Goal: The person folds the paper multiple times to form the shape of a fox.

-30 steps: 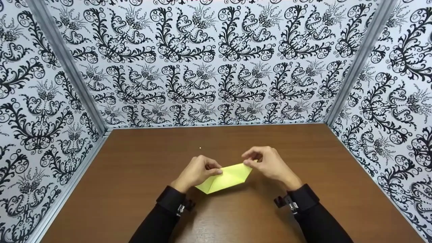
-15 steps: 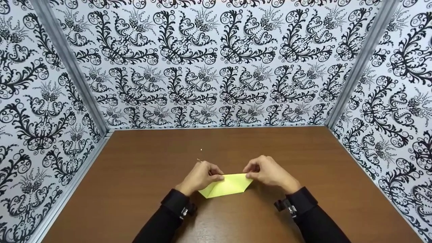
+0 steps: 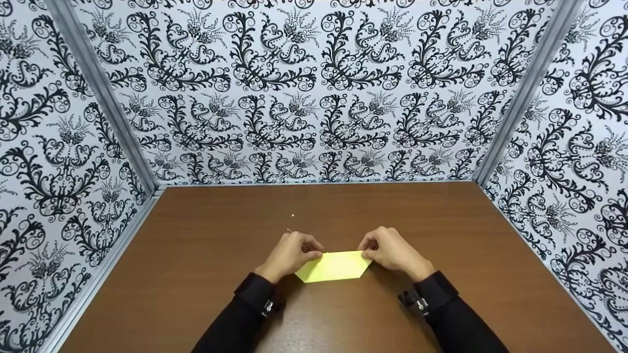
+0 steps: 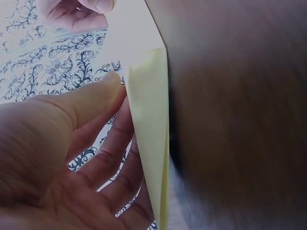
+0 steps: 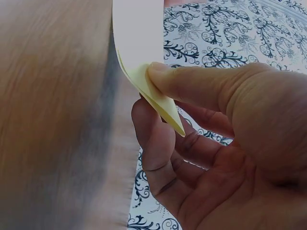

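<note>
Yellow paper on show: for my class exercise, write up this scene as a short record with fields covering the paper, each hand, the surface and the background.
Object: yellow paper, folded, with slanted ends
Left hand: pinches the paper's upper edge, towards its left end
Right hand: pinches the upper right corner between thumb and fingers
Surface: brown table
Paper resting on table: cannot tell
Background: white walls with black scrollwork
Clothing: black sleeves
</note>
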A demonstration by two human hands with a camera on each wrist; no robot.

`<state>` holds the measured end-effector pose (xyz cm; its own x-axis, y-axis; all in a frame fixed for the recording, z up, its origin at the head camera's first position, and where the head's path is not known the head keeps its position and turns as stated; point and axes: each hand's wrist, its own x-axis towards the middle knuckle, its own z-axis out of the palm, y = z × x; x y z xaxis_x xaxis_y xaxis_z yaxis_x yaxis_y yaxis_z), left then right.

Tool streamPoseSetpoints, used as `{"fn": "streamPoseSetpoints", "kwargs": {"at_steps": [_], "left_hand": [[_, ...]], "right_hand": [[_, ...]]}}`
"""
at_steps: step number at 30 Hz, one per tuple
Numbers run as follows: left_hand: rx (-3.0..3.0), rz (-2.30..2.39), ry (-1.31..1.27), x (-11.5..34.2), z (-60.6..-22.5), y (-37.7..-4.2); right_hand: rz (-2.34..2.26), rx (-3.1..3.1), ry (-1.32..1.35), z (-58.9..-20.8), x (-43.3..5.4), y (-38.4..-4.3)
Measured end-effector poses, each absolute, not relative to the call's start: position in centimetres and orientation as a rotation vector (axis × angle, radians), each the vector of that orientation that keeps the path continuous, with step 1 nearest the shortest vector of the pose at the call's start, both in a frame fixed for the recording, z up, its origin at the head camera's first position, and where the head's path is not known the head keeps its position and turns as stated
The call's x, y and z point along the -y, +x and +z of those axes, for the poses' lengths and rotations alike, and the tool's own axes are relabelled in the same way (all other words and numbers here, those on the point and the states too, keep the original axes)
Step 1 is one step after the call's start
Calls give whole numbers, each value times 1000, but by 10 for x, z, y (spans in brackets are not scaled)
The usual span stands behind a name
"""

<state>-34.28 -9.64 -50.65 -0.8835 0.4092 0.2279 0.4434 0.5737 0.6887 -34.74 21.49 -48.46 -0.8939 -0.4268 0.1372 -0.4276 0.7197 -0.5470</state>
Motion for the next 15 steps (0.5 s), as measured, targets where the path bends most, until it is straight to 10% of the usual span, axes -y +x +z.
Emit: {"fn": "streamPoseSetpoints", "kwargs": {"at_steps": [15], "left_hand": [[2669,-945,-751,92,-478,-329]], "right_hand": [[876,2897,679,-497,-213,-351]]}}
